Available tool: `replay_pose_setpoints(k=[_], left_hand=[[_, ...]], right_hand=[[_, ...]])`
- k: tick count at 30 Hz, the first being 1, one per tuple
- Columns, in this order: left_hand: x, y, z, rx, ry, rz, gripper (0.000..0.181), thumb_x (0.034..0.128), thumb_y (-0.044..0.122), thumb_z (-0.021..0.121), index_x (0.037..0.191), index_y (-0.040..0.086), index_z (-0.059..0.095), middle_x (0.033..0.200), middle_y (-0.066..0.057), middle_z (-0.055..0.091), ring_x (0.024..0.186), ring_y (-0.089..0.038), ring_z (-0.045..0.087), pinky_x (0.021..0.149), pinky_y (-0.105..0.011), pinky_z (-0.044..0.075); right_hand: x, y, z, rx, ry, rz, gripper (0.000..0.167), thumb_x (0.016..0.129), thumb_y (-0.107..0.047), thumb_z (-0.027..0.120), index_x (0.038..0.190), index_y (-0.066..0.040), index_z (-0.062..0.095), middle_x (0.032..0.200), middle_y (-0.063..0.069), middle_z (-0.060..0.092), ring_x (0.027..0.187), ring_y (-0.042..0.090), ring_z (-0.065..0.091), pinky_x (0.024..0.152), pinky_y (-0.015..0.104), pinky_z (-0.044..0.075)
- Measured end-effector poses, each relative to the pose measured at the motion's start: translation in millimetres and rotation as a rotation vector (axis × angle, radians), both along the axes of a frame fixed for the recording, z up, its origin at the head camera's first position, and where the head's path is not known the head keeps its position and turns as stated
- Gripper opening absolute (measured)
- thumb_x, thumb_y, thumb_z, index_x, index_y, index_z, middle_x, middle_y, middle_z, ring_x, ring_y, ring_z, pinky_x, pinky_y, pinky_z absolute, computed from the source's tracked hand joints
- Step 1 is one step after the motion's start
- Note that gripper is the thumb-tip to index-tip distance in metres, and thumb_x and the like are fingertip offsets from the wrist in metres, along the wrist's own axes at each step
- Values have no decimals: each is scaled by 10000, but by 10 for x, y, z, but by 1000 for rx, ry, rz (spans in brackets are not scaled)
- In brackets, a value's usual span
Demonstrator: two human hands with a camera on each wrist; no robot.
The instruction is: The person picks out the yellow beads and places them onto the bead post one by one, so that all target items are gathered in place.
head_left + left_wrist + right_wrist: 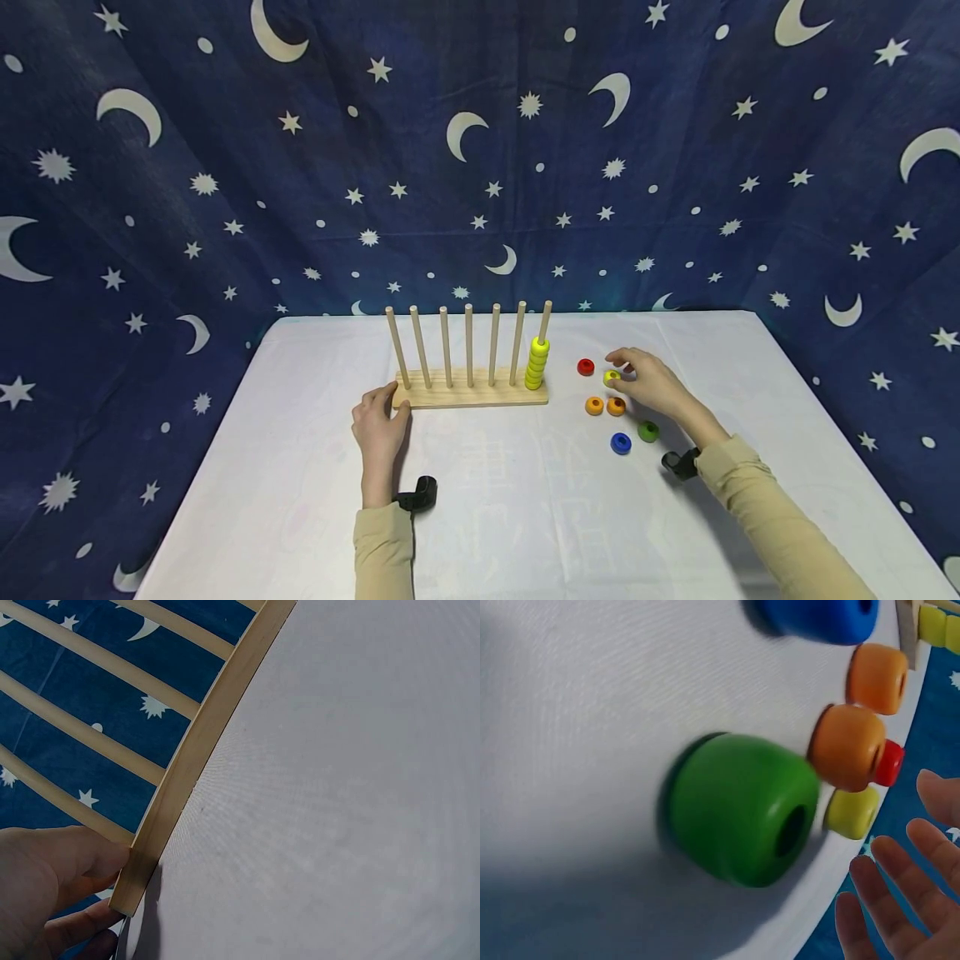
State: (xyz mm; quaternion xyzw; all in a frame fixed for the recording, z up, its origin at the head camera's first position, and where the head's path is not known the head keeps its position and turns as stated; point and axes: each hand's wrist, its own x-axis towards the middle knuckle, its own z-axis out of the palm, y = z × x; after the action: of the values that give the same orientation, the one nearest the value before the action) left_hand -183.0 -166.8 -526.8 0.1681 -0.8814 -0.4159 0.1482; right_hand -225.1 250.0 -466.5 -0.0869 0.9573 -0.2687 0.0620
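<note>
A wooden peg rack (472,400) stands on the white table, with several upright pegs along its base. Yellow beads (536,367) are stacked on its rightmost peg. At the rack's left end my left hand (380,421) grips the base; the left wrist view shows the thumb and fingers (82,922) about its corner. To the right of the rack, my right hand (651,383) hovers by a loose yellow bead (609,377). In the right wrist view its fingers (885,885) are spread, and the yellow bead (853,814) lies apart from them on the table.
Around the right hand lie a red bead (586,367), two orange beads (595,406), a green bead (648,431) and a blue bead (620,443). A dark blue cloth (420,167) with moons and stars hangs behind the white table (510,517).
</note>
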Motion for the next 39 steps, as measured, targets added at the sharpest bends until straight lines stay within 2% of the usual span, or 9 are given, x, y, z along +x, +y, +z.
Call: replay_pose_setpoints(k=[14, 39], left_hand=[[4, -3, 12, 0, -10, -11, 454, 838, 175, 659, 1264, 29, 608, 1293, -233, 549, 1255, -424, 393, 1032, -598, 251], [1, -14, -9, -4, -6, -11, 452, 838, 179, 663, 1262, 32, 611, 1287, -234, 554, 1251, -424, 394, 1027, -605, 254]], right_hand=[[-105, 109, -203, 3, -79, -17, 460, 873, -210, 662, 1283, -39, 539, 1215, 220, 604, 1080, 353, 578, 926, 523, 473], [-133, 96, -251, 48, -15, -1, 392, 852, -195, 688, 1208, -54, 603, 1121, 153, 617, 993, 301, 556, 854, 476, 471]])
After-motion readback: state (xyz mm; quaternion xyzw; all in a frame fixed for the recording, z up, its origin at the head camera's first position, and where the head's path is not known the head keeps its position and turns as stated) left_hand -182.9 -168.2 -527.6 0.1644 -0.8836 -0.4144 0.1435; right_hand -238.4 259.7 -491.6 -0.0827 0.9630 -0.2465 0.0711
